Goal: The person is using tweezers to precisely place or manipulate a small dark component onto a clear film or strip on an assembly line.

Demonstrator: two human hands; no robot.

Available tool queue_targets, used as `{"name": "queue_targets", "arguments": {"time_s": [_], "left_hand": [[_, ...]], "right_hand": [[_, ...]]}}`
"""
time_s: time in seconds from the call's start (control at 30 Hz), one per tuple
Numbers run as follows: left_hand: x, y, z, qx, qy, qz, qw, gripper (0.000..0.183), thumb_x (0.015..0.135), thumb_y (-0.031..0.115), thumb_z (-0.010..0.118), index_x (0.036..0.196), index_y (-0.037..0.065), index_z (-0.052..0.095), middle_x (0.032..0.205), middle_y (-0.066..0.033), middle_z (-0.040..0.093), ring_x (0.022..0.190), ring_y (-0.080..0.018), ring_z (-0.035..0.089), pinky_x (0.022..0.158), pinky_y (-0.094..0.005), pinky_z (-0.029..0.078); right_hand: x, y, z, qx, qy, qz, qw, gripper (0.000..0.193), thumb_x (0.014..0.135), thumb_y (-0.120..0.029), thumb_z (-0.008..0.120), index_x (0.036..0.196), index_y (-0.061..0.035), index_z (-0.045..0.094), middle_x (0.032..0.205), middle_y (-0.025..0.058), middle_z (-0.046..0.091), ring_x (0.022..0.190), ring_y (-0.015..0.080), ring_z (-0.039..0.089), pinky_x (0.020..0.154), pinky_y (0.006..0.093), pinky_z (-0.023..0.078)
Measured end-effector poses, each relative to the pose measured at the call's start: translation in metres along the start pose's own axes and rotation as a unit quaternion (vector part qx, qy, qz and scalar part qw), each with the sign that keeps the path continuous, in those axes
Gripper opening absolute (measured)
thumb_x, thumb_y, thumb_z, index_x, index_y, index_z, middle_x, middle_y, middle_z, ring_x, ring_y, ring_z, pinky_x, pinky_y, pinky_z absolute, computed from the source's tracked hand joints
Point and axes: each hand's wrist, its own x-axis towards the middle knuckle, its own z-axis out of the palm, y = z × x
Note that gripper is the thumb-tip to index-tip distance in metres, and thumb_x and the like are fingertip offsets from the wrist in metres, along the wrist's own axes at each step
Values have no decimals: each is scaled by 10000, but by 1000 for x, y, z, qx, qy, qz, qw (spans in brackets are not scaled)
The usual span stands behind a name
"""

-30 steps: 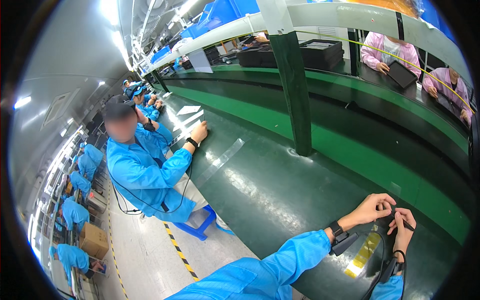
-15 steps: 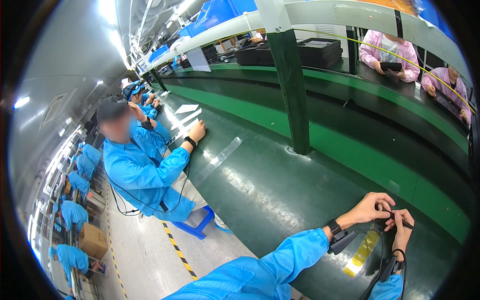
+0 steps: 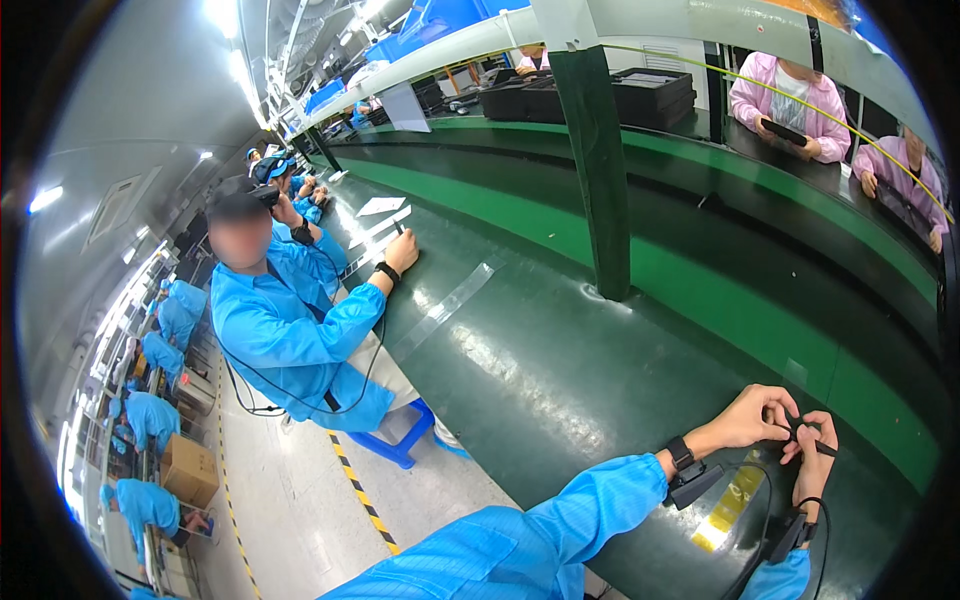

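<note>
At the far left, along the aisle, sit about four more workers in blue coats, and one cardboard box [image 3: 187,468] stands on the floor beside them. Next comes one nearer co-worker [image 3: 290,330] in a blue coat on a blue stool [image 3: 400,440], one forearm resting on the long green workbench [image 3: 540,370]; two white sheets [image 3: 385,212] lie just beyond that arm. One green post [image 3: 598,180] rises from the bench in the middle, with black trays [image 3: 600,95] on the shelf behind it. Toward the lower right, the left hand [image 3: 752,420] and the right hand [image 3: 815,460] meet just above the bench, fingers pinched together on one small black part [image 3: 800,438]. Each wrist carries one black strap. A yellow label [image 3: 730,495] lies on the bench under the wrists. At the far right, two people in pink sit across the line.
</note>
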Motion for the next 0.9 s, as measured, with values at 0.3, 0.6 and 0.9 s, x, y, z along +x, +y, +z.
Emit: {"name": "queue_targets", "arguments": {"time_s": [0.3,0.6,0.9], "left_hand": [[1,1,4,18,24,14,999,235,688,11,745,899,5,642,694,-25,648,579,-63,537,531,-221,414],[2,0,3,43,38,11,998,249,727,47,755,951,17,650,793,-17,684,611,-47,503,561,-218,400],[-1,5,6,48,72,30,996,223,739,15,731,946,4,652,769,-33,696,618,-52,521,568,-224,407]], "right_hand": [[0,-1,-6,-25,-8,33,999,265,905,-147,602,1127,-57,488,629,-2,540,512,53,501,449,179,402],[0,-1,0,-24,14,11,1000,237,902,-152,600,1093,-36,520,627,27,571,504,80,527,460,196,426],[0,-1,-4,-29,0,26,999,250,917,-197,605,1086,-26,537,631,33,581,504,91,538,483,206,435]]}}
